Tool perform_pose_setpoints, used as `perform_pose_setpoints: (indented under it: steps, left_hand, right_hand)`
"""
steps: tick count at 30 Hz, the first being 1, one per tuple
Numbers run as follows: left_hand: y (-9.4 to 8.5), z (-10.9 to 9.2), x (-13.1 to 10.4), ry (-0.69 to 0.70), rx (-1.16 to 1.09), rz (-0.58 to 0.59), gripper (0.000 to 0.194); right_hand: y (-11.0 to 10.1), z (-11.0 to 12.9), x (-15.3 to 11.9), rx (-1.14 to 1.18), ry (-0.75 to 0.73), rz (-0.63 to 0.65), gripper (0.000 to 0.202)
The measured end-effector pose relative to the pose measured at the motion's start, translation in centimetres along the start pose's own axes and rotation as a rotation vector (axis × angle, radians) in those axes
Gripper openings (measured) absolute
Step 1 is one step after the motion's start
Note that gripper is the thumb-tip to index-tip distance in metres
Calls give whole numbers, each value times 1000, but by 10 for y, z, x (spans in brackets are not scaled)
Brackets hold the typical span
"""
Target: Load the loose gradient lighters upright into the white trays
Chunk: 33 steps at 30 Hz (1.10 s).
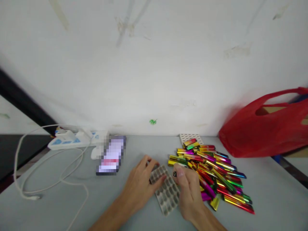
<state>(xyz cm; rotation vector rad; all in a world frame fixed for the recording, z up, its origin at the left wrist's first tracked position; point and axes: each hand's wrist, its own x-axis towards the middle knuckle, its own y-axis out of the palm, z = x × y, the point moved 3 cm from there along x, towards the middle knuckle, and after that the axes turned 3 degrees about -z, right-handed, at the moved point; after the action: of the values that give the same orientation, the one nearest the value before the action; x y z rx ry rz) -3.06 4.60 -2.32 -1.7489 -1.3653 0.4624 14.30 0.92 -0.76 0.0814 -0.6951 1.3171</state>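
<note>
From my remote seat I'm seeing a pitted grey tray [170, 198] lying slantwise on the table [103, 192] between the two hands; its rows of cells are showing dark grey, and I can't tell whether anything is sitting in them. Near the wall, a white perforated tray [183, 138] is peeking out behind a heap of shiny coloured tubes [209, 166]. The red bag [247, 131] is showing something tan [274, 110] through its handle opening. The left hand [141, 181] is holding the pitted tray half-curled, thumb lying across the cells. The right hand [190, 189], nearly a fist, is gripping a small dark-ended piece [175, 174].
</note>
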Motion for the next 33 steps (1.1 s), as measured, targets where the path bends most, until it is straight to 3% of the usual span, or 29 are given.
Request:
perform_pose_setpoints:
  steps: [11,24,33]
  left_hand:
    - [4,1,-5,26,33,-8,24]
    - [-3,2,-3,30,163,-125,18]
    - [-24,16,5,3,303,-282,20]
  right_hand:
    - [1,0,1,-45,-52,21,50]
    - [-4,2,6,-60,-123,17,51]
    - [-3,8,1,-19,-215,0,52]
